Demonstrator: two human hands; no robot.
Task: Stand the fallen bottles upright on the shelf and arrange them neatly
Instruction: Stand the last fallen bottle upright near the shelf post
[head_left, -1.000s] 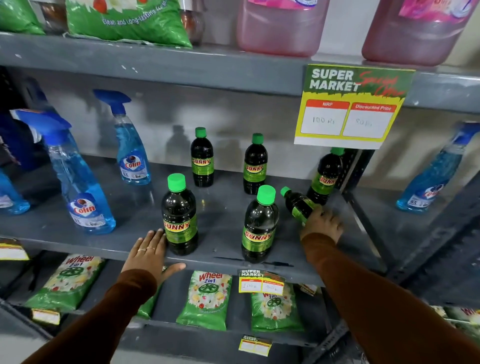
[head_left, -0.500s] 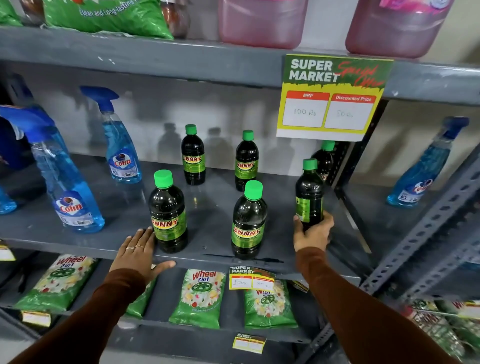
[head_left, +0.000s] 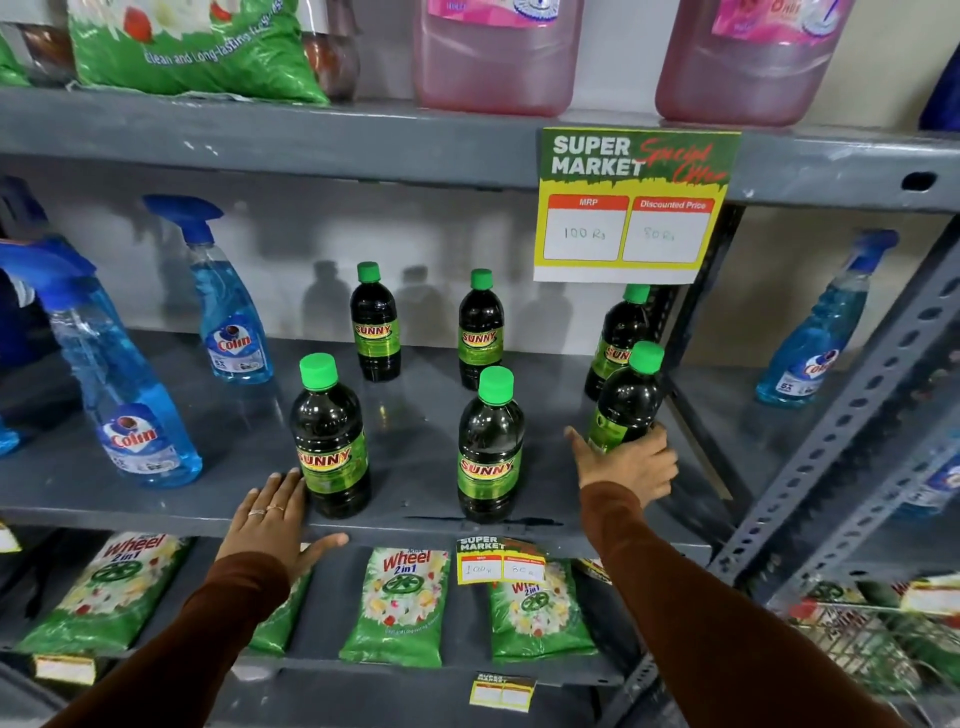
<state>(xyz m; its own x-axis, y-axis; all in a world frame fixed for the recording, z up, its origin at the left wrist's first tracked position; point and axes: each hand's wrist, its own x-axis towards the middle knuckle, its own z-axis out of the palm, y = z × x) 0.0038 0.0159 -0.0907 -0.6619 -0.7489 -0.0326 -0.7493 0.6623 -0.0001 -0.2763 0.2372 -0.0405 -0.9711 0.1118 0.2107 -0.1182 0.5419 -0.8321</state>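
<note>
Several dark Sunny bottles with green caps stand on the grey middle shelf (head_left: 415, 415). Two stand in front: the front left bottle (head_left: 330, 436) and the front middle bottle (head_left: 489, 441). Three stand at the back: the back left bottle (head_left: 375, 322), the back middle bottle (head_left: 480, 327), the back right bottle (head_left: 618, 338). My right hand (head_left: 631, 462) grips the base of a front right bottle (head_left: 626, 400), which is nearly upright and leans a little right. My left hand (head_left: 275, 525) lies flat and open on the shelf's front edge, touching the front left bottle's base.
Blue Colin spray bottles (head_left: 130, 395) stand at the left of the shelf, another (head_left: 815, 332) in the right bay. A price sign (head_left: 631, 208) hangs from the upper shelf. A slotted upright post (head_left: 857, 415) is close on the right. Green Wheel packets (head_left: 400, 603) lie below.
The right bottle lay on its side a second ago. My right hand lifted it upright and now holds it low on the shelf's right end. My left hand stayed put.
</note>
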